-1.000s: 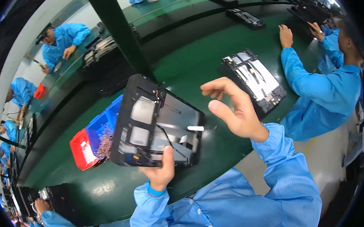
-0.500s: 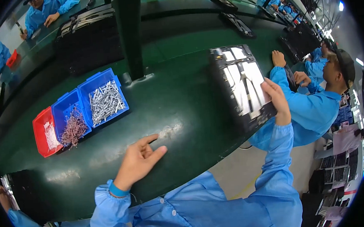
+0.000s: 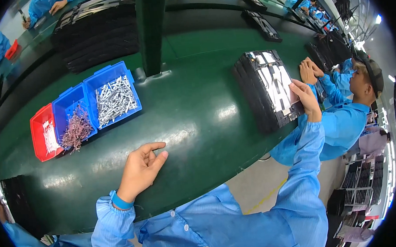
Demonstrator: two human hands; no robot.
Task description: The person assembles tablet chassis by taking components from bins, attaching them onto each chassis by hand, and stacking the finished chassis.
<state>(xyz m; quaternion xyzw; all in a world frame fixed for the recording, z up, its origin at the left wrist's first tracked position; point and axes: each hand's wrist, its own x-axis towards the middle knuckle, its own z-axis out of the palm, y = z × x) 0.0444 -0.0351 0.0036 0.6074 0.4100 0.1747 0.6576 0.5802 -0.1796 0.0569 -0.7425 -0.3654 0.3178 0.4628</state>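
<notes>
On the right of the green table stands a stack of flat black frames (image 3: 256, 96), its top one (image 3: 273, 84) showing silver-white panels. My right hand (image 3: 305, 96) grips that top frame by its right edge, fingers lying over the surface and the thumb hidden. Over the bare tabletop, left of the stack, my left hand (image 3: 142, 169) holds nothing; its thumb and index finger are apart and the other fingers curl in. A blue band circles the left wrist. Beyond that hand sit three bins with small parts.
The red bin (image 3: 36, 139) holds white strips, one blue bin (image 3: 59, 112) pinkish wire-like bits, the other blue bin (image 3: 135, 89) silvery pieces. A green post (image 3: 151, 39) rises behind them. Dark stacked frames (image 3: 100, 45) stand at the back left. A co-worker (image 3: 345, 122) sits at the right.
The view has shifted slightly. The top frame, blurred before, now looks still on the stack with my right hand still at its edge. The co-worker's hands have come together.
</notes>
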